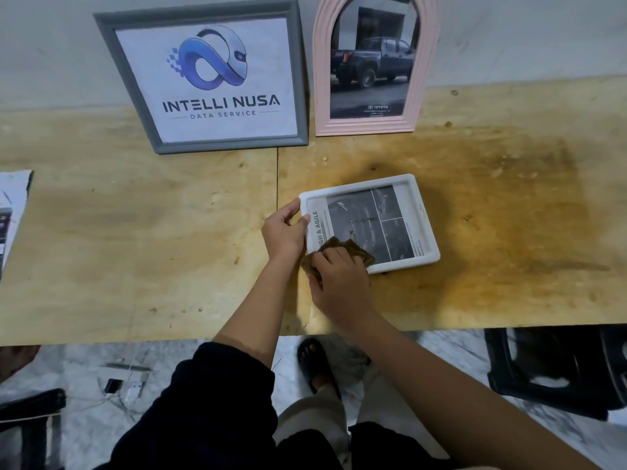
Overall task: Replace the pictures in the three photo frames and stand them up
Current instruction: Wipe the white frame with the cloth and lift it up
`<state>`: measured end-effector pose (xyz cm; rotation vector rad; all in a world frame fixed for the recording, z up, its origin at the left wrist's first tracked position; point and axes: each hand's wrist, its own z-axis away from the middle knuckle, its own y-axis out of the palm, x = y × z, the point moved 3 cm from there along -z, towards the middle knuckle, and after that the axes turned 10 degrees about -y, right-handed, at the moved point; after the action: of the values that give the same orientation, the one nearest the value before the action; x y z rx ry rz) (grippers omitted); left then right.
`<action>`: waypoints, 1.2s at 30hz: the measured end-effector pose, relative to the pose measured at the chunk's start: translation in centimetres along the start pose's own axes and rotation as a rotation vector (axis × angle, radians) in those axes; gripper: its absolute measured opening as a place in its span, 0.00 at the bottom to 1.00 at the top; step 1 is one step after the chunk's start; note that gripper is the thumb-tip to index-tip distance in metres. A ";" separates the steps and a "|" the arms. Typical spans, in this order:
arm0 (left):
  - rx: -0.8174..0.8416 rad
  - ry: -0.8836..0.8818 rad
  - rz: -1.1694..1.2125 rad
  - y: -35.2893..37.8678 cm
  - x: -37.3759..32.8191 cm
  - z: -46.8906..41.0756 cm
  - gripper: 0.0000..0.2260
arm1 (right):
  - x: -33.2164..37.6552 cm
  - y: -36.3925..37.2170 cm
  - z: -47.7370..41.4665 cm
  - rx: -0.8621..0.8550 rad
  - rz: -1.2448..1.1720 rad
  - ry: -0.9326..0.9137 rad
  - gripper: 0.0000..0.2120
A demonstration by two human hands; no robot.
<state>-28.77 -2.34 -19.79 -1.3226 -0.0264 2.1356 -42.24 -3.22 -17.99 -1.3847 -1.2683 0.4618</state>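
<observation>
**tabletop_q:** What's cut off or hard to read here, starting closest to the camera?

**frame_guy:** Down on the floor, a black stool [549, 368] runs off the right edge, and one sandalled foot [314, 361] pokes out below the table [169, 249]. Up on the plywood, the right hand [339, 283] is curled around a brown cloth [356, 251] that's bunched on the front of the white frame [428, 225]. That covers the near corner and part of the caption, so I can only read "GH & AGILE". The left hand [285, 232] pinches the frame's left edge, thumb on the front, fingers round the corner. The frame lies face up on the table, right of centre. A sheet of printed paper [13, 198] gets chopped by the left edge.

**tabletop_q:** And the count?

**frame_guy:** Three frames. There's the white one lying down, plus two upright at the back against the wall [509, 35]: a grey frame [234, 144] with a logo print, and a pink arched frame [366, 127] with a dark pickup photo, its top cropped. One cloth, two hands.
</observation>
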 end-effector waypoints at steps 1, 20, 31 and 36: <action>-0.010 0.007 0.000 0.2 0.0 0.2 0.17 | -0.1 -0.2 0.4 0.002 0.005 -0.036 0.01; -0.010 0.119 -0.053 0.8 0.7 1.1 0.23 | -7.6 -3.5 2.5 0.222 -0.264 -0.154 0.12; -0.010 0.174 -0.092 1.0 0.9 1.8 0.21 | -15.7 -6.7 3.0 0.300 -0.220 -0.183 0.17; -0.071 0.228 -0.161 1.5 1.0 2.3 0.19 | -16.4 -7.2 2.4 0.325 -0.336 -0.125 0.16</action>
<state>-31.66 -2.38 -19.94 -1.5443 -0.1128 1.8555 -52.89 -17.89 -18.55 -0.8628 -1.4244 0.5005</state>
